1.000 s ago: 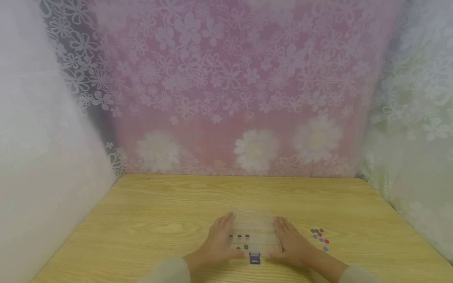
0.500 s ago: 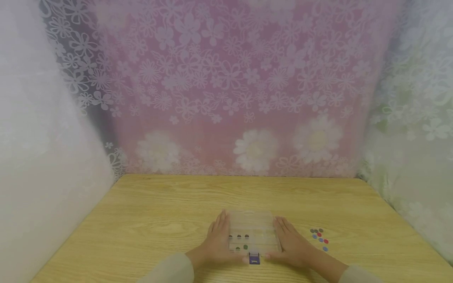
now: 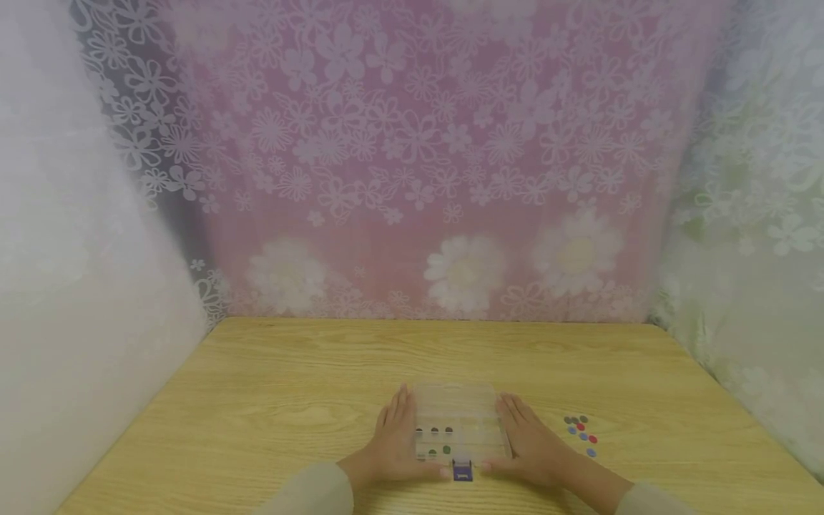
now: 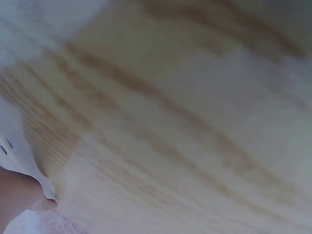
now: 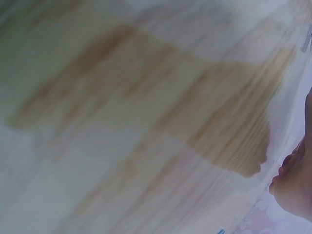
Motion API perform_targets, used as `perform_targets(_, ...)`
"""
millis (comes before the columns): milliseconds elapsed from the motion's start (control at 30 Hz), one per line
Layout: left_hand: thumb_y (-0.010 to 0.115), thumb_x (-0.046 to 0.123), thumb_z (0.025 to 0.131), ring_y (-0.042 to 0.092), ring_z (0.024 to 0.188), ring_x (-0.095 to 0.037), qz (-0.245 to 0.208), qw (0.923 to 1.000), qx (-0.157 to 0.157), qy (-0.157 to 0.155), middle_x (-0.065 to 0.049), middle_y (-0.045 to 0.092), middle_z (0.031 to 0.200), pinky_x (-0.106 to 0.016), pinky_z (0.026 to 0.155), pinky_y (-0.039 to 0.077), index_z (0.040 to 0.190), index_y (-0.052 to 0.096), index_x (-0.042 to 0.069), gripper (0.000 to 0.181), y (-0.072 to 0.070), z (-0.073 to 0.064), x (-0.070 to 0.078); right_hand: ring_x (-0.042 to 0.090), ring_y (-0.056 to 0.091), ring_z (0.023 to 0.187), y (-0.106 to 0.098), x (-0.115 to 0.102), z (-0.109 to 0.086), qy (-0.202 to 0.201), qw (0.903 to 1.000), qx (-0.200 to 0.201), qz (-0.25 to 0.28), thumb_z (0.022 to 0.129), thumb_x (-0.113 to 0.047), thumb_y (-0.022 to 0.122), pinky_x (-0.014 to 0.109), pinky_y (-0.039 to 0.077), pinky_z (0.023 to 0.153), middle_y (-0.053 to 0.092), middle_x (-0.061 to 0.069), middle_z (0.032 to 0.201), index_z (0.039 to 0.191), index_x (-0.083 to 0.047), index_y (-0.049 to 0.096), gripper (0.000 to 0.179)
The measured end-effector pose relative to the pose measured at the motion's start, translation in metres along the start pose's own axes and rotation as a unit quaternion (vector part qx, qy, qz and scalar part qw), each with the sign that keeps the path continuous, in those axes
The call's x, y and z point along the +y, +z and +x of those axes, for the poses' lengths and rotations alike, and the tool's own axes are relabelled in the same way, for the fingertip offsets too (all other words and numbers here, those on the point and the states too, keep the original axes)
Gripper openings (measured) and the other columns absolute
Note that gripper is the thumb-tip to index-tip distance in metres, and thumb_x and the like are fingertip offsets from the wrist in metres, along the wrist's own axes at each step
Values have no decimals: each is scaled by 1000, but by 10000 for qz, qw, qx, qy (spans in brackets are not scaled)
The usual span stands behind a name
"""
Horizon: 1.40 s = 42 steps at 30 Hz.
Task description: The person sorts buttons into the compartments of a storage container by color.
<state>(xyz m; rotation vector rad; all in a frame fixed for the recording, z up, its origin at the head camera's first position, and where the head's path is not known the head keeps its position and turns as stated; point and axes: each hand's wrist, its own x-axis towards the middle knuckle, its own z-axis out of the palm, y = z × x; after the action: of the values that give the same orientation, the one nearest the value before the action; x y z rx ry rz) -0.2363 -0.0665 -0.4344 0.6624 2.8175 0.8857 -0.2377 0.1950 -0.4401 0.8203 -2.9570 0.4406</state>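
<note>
A clear plastic compartment box [image 3: 453, 400] lies on the wooden table between both hands. Through its lid show several dark discs [image 3: 434, 430] in one row and green discs [image 3: 446, 450] nearer the front. A dark blue latch [image 3: 462, 471] sits at the middle of its front edge. My left hand [image 3: 395, 443] rests along the left side, fingers straight, thumb along the front toward the latch. On the right side my right hand [image 3: 531, 443] mirrors this, its thumb tip beside the latch. The wrist views catch just part of each hand at the frame edge.
To the right of the right hand lie several loose small discs: grey discs [image 3: 575, 420], red discs [image 3: 593, 440] and blue discs [image 3: 584, 436]. The wood-grain table [image 3: 290, 365] ends at a pink flowered curtain [image 3: 412, 179], with pale curtains on both sides.
My left hand has shifted slightly, its fingers drawing off the box's left edge and straightening alongside it. The box sits a touch further left. My right hand stays put.
</note>
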Motion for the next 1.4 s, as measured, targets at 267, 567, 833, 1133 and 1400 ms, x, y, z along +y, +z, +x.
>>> perform_targets(267,71,61,68,-1,142,-42,-16,10000,13,-27,-30,-6,152,-56,114,8,145,1,-7,124,-1,-2,-2,48,18,137,0,-1,0,-57,9996,-156,220,80,-66,53,55,21,110,18,33,148,141,13,22,104)
perform_targets(567,69,63,68,-1,142,-41,39,10000,15,20,-28,-5,152,-55,114,8,146,1,-6,124,0,-3,-4,48,17,137,0,-2,-1,-103,9996,-188,173,81,-66,52,55,20,110,17,33,148,141,13,21,104)
perform_targets(833,67,65,69,0,143,-39,108,9999,-28,-21,-25,-4,154,-54,115,8,146,4,-5,122,1,-2,-5,47,17,138,-1,-3,-1,-58,9997,-216,133,81,-67,52,54,20,110,17,32,149,141,12,21,104)
perform_targets(1133,63,70,69,-1,144,-37,63,9999,-77,-141,-23,-4,155,-52,116,7,147,2,-3,123,2,0,-7,48,17,137,-2,-4,-1,-48,9997,-171,165,80,-67,53,55,21,110,19,32,148,141,12,22,105)
perform_targets(1400,64,68,70,1,144,-37,161,9998,-27,-73,-23,-3,155,-51,116,9,147,3,-4,122,2,1,-6,48,16,138,-3,-5,0,-15,9995,-220,214,80,-67,53,56,20,110,18,33,148,141,13,22,105)
